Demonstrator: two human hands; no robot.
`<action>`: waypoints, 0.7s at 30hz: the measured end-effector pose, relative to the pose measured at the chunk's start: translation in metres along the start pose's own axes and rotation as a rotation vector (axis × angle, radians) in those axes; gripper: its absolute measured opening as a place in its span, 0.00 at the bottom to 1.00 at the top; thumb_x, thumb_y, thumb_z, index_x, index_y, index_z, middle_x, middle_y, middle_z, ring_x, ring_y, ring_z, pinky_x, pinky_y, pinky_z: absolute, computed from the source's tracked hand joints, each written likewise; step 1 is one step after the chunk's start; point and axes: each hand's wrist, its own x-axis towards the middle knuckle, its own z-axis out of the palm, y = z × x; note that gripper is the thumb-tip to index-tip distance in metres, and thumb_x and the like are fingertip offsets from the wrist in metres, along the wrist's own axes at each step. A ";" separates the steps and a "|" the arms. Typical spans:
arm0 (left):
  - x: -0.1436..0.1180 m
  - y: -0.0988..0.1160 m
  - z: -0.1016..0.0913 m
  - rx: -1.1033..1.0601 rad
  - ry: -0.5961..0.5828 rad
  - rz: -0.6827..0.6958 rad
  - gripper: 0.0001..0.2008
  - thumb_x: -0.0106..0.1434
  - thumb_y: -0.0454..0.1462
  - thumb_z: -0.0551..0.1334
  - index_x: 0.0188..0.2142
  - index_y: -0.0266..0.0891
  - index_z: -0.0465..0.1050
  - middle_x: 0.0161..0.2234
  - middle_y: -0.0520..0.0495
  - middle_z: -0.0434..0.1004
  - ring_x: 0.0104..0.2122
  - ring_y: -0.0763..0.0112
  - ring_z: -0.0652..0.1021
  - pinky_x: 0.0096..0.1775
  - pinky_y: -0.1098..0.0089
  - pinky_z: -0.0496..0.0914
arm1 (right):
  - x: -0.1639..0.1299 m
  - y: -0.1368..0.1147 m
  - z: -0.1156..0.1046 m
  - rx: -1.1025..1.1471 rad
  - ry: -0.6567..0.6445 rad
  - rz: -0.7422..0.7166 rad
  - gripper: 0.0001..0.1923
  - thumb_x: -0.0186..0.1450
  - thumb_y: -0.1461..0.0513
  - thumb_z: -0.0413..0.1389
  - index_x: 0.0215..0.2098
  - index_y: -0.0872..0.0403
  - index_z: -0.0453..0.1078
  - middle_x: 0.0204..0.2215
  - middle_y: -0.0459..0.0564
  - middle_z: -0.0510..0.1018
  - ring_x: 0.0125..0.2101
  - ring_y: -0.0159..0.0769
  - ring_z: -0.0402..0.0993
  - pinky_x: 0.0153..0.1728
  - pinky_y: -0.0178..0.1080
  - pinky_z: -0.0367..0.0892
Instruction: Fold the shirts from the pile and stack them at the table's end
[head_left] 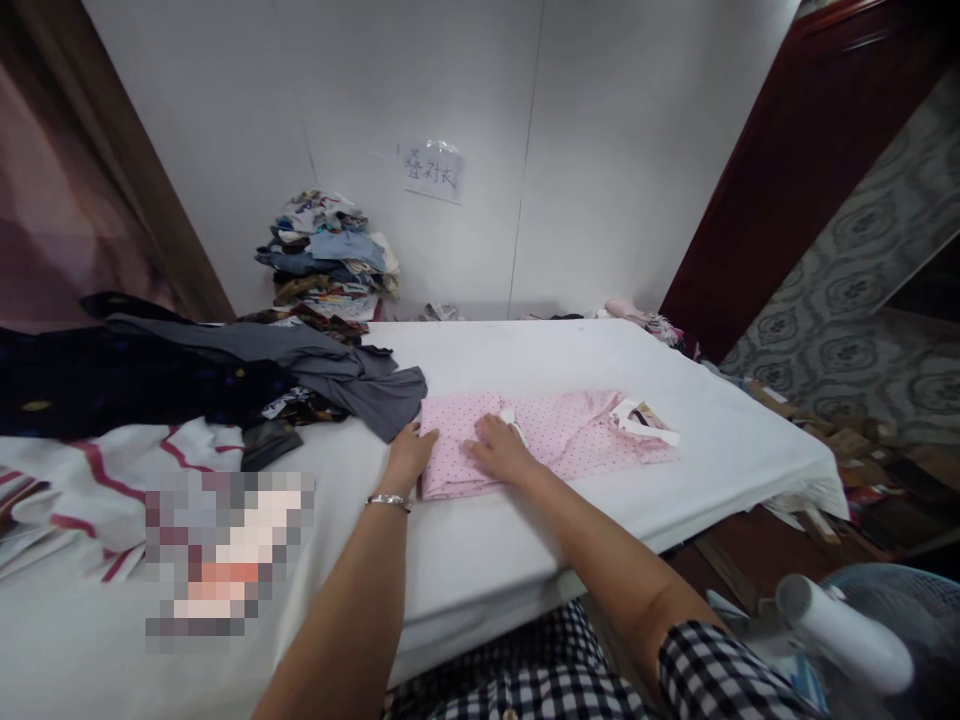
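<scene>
- The pink shirt (570, 430) lies across the white-covered table (525, 355), straight in front of the person, its left end squared off and its neck end pointing right.
- Folding looks partly done: the sides appear tucked into a long strip, and layered edges show at the left end.
- What seems left undone is the neck half, which stretches out thinner, loosely rumpled and not doubled over.
- The left hand (411, 455) is at the strip's left edge, thumb on top; whether its fingers pinch the cloth underneath cannot be told.
- The right hand (501, 448) rests on the upper face with fingers spread, pressing rather than gripping.
- The fabric looks thin and soft, sprinkled with small dark dots; a stiff-looking white band (651, 432) crosses the neck end.
- To the left, a limp grey garment (330, 365) drapes in creases, its tip close to the shirt, beside a crumpled white garment with red stripes (150, 465).
- Behind them stands an uneven, many-coloured clothes stack (326, 255).
</scene>
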 end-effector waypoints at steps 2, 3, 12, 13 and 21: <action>0.000 0.000 0.000 -0.046 -0.007 -0.011 0.26 0.56 0.38 0.65 0.54 0.33 0.71 0.49 0.35 0.78 0.48 0.53 0.78 0.48 0.61 0.72 | -0.004 0.002 -0.005 0.023 0.083 0.019 0.30 0.70 0.49 0.43 0.63 0.58 0.58 0.67 0.62 0.53 0.68 0.52 0.41 0.62 0.57 0.44; -0.001 0.001 0.001 -0.070 -0.013 -0.017 0.25 0.56 0.38 0.65 0.53 0.34 0.71 0.47 0.36 0.79 0.47 0.53 0.79 0.47 0.61 0.73 | -0.005 0.003 -0.007 0.023 0.097 0.028 0.30 0.69 0.49 0.44 0.63 0.57 0.57 0.67 0.62 0.52 0.68 0.52 0.40 0.63 0.57 0.43; -0.014 0.046 0.002 -0.326 -0.156 -0.061 0.18 0.63 0.35 0.57 0.52 0.32 0.70 0.41 0.37 0.82 0.38 0.63 0.82 0.39 0.67 0.76 | -0.018 0.015 -0.033 0.479 0.134 0.141 0.31 0.66 0.47 0.50 0.64 0.50 0.59 0.67 0.52 0.55 0.67 0.44 0.48 0.65 0.51 0.49; -0.016 0.059 0.005 -0.375 -0.176 -0.040 0.18 0.63 0.35 0.59 0.52 0.32 0.70 0.41 0.37 0.82 0.37 0.63 0.82 0.39 0.67 0.76 | -0.021 0.017 -0.041 0.623 0.158 0.145 0.32 0.66 0.46 0.50 0.64 0.49 0.58 0.67 0.51 0.57 0.66 0.43 0.51 0.64 0.50 0.52; -0.062 0.174 0.090 -0.370 -0.485 0.164 0.30 0.60 0.41 0.64 0.60 0.33 0.61 0.42 0.37 0.79 0.34 0.64 0.81 0.37 0.64 0.76 | -0.054 0.076 -0.099 1.358 0.195 0.278 0.37 0.66 0.39 0.37 0.65 0.50 0.54 0.53 0.56 0.75 0.45 0.43 0.77 0.44 0.48 0.71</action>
